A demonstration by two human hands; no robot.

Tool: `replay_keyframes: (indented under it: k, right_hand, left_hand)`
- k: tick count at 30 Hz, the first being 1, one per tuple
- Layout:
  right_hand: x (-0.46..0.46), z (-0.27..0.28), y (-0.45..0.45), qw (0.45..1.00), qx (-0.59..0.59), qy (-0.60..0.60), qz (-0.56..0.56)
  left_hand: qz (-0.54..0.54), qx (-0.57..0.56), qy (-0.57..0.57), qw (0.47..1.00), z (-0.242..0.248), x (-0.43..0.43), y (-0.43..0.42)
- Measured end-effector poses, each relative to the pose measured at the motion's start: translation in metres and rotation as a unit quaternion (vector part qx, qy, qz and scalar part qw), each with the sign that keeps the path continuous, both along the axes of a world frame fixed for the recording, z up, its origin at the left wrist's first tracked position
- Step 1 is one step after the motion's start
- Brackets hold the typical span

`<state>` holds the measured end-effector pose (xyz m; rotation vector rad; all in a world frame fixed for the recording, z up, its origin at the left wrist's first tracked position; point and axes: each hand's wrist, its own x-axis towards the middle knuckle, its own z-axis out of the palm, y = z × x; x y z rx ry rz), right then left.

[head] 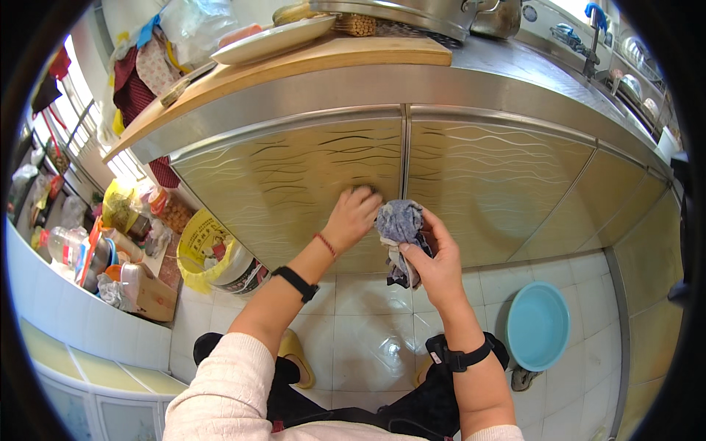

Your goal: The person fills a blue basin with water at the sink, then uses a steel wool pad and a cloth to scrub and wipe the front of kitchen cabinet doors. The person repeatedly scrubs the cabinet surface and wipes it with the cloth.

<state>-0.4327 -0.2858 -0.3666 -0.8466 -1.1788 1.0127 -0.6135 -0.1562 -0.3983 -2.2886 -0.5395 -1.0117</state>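
My right hand (pixel 441 259) holds a crumpled grey-blue cloth (pixel 400 220) with pale and dark folds, bunched between thumb and fingers. It hangs in front of the seam between two cabinet doors. My left hand (pixel 357 212), blurred, is at the gold-coloured left cabinet door (pixel 265 187), with its fingers bent against the surface. Something dark shows at its fingertips; whether it is a held thing or a reflection is unclear. Wavy lines decorate this door and the right cabinet door (pixel 496 193).
A blue plastic basin (pixel 538 328) stands on the tiled floor at right, with a dark cloth (pixel 524 379) beside it. At left is a bin with a yellow liner (pixel 193 245). Above the doors, a wooden board (pixel 386 52) overlaps the steel counter edge (pixel 496 85) and bears a plate (pixel 276 41).
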Motion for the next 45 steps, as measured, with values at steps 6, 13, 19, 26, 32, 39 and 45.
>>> replay_keyframes:
  k: [6, 13, 19, 26, 32, 39, 45]
  right_hand:
    - [-0.001, -0.004, -0.002, 1.000, 0.004, 0.003, 0.004]
    - [-0.008, -0.003, 0.001, 0.999, -0.013, -0.037, -0.005]
    - [-0.017, -0.012, 0.001, 0.999, -0.015, -0.028, 0.023]
    - [-0.029, -0.001, 0.004, 0.994, 0.005, 0.096, 0.047]
    - [-0.060, 0.010, -0.006, 0.986, 0.046, 0.035, 0.155]
    - [-0.063, 0.043, -0.019, 0.892, 0.223, -0.391, 0.040]
    - [-0.018, 0.143, -0.090, 0.927, 0.344, -0.124, -0.080]
  left_hand:
    - [0.092, 0.000, -0.059, 0.994, 0.010, -0.063, 0.011]
    - [0.123, 0.020, -0.028, 0.992, -0.013, -0.112, -0.006]
    - [0.180, -0.039, -0.026, 0.983, -0.020, -0.131, -0.013]
    - [0.102, -0.630, -0.291, 0.713, 0.086, -0.086, -0.072]
    - [-0.080, -0.807, -0.365, 0.457, 0.110, -0.072, -0.152]
    - [-0.189, -0.797, -0.494, 0.291, 0.063, -0.095, -0.150]
    - [-0.192, -0.829, -0.459, 0.255, 0.024, -0.104, -0.122]
